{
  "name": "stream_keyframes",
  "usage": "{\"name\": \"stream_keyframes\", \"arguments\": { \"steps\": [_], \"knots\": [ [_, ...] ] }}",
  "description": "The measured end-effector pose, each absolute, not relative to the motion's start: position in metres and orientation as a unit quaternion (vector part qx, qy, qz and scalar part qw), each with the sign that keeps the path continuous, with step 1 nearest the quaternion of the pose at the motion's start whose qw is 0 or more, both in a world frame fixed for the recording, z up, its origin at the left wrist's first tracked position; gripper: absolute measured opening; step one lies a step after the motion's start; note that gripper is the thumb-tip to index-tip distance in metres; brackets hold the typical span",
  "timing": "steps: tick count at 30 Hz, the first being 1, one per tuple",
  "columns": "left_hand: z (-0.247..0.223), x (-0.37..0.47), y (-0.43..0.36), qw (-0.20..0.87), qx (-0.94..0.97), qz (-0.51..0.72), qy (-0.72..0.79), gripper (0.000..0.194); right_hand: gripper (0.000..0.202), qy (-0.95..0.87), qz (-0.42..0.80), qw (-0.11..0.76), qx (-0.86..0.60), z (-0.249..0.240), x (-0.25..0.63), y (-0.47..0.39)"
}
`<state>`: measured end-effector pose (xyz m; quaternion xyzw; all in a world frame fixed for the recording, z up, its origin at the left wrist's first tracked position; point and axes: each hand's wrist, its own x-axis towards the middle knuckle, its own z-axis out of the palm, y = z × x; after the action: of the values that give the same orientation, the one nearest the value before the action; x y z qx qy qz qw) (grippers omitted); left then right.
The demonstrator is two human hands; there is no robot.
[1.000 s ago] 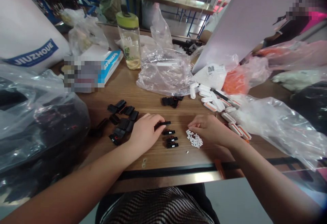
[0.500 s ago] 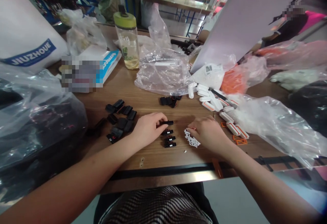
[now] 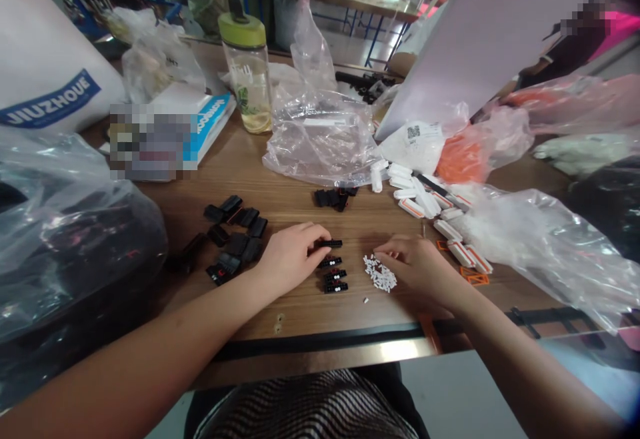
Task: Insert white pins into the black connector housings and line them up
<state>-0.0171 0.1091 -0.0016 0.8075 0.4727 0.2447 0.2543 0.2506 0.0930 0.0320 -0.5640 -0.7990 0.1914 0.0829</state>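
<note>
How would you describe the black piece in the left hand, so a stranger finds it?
On the brown table, left of the white pile, black pieces form a short column. The black piece is the farthest one, held by the left hand. Unlike the three nearer pieces, it shows no white dots.

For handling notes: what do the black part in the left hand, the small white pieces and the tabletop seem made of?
Black part: probably hard plastic, matte; dark with straight edges. White pieces: likely plastic, uniformly opaque; too small for certainty. Tabletop: wood or wood-look laminate, slight sheen; brown grain shows.
</note>
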Motion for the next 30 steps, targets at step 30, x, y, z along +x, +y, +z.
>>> {"name": "stream_keyframes", "arguments": {
  "steps": [30],
  "knots": [
    [-0.004, -0.019, 0.110, 0.280, 0.796, 0.252, 0.473, 0.012, 0.015, -0.842, 0.185, 0.146, -0.484, 0.037, 0.182, 0.112]
  ]
}}
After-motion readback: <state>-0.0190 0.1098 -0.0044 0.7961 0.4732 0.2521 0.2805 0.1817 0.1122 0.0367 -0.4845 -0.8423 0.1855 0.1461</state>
